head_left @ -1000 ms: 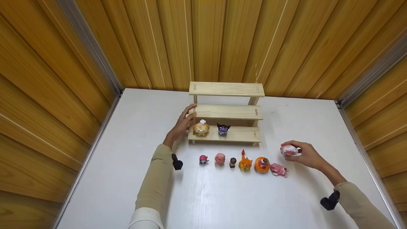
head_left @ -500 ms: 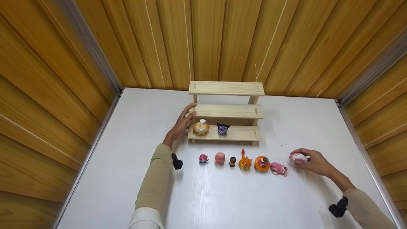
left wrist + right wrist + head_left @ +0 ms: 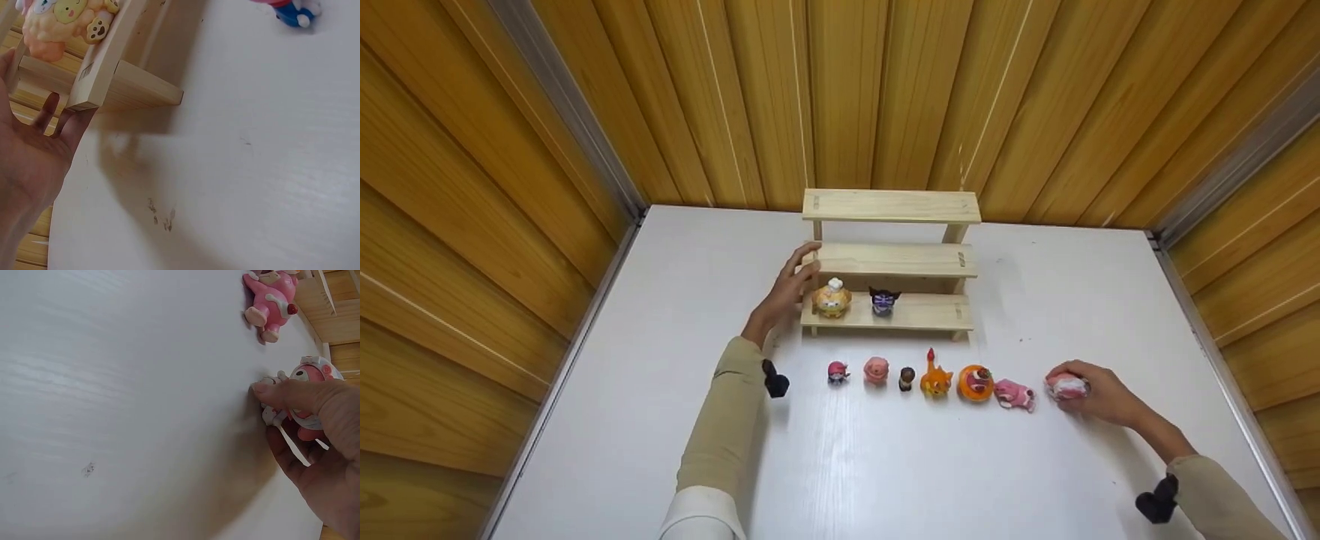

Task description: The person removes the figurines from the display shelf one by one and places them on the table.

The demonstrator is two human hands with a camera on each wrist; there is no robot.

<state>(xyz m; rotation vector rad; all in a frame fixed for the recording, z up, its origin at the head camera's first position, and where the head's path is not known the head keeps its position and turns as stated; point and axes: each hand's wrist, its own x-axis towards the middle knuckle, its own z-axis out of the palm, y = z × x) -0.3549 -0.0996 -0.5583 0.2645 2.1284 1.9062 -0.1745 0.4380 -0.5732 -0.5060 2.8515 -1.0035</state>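
Note:
My right hand pinches a pink and white figurine between thumb and fingers, low over the table at the right. In the right wrist view the figurine shows a pink face under a white hood, with its lower part beside the thumb. My left hand holds the left end of a three-step wooden display shelf, fingers at the middle step. On the bottom step stand an orange-yellow figurine with a white hat and a dark-eared purple figurine.
A row of figurines lies before the shelf: a small red-capped one, a round pink one, a tiny brown one, an orange one with a red-tipped tail, an orange round one and a pink one lying down. Wooden panels enclose the table.
My right hand has moved right and toward the front with the pink and white figurine, down to the row's right end. The left hand stays at the shelf.

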